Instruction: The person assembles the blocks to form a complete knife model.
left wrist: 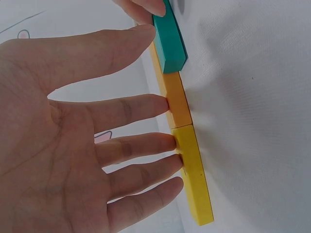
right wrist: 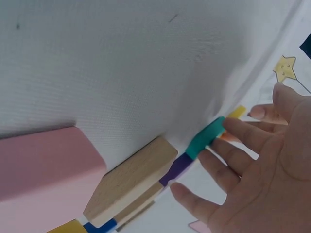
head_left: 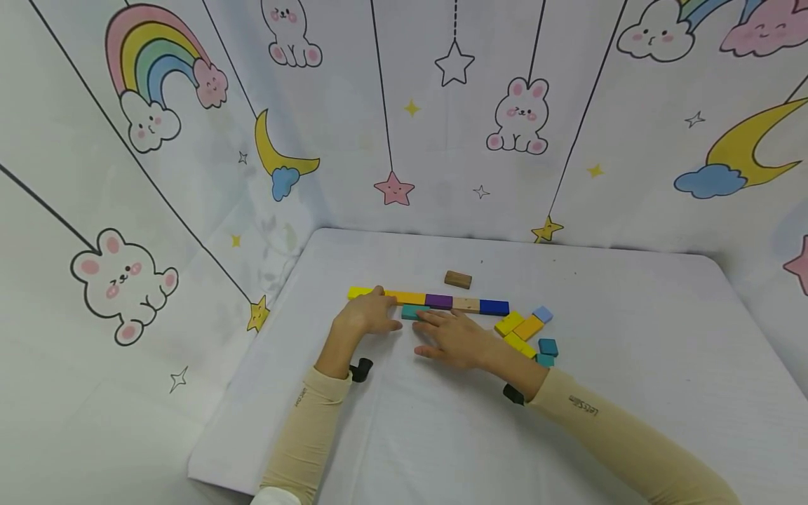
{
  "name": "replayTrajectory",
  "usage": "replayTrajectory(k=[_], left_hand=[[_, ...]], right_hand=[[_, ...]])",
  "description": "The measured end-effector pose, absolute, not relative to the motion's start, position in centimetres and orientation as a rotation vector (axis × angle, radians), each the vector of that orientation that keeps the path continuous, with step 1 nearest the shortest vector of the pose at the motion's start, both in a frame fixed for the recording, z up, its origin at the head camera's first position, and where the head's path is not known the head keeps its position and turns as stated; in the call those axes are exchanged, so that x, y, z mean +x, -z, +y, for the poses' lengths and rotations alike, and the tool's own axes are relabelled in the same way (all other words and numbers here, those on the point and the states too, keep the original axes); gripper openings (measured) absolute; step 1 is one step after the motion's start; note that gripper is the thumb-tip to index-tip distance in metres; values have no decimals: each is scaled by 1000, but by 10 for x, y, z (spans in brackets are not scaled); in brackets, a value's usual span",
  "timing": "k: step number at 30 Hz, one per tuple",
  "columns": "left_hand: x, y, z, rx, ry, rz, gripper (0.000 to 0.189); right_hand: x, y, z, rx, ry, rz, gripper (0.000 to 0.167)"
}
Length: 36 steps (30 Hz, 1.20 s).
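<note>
On the white table, a row runs left to right: a yellow block [head_left: 360,292], an orange block [head_left: 409,298], a purple block [head_left: 438,301], a plain wooden block [head_left: 466,304] and a blue block [head_left: 494,308]. A teal block [head_left: 413,312] lies along the near side of the row, by the orange and purple ones. My left hand [head_left: 366,314] has its fingers extended, fingertips at the yellow and orange blocks in the left wrist view. With fingers spread and fairly straight, my right hand [head_left: 457,340] touches the teal block.
Behind the row lies a brown block [head_left: 458,280]. To the right sit several loose blocks, among them a yellow one [head_left: 508,323], a light blue one [head_left: 542,313] and a teal one [head_left: 548,347]. The right wrist view also shows a pink block [right wrist: 48,170] up close.
</note>
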<state>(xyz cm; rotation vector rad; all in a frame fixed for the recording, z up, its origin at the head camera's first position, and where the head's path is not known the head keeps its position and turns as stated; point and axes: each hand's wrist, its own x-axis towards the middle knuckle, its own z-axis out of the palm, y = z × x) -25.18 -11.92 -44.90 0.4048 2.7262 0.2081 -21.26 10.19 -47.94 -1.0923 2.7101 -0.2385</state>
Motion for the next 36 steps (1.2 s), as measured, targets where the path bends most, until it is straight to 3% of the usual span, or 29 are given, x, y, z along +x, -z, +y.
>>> replayTrajectory(k=[36], left_hand=[[-251, 447, -118, 405, -214, 2713, 64]], right_hand=[[-211, 487, 103, -1056, 193, 2748, 73]])
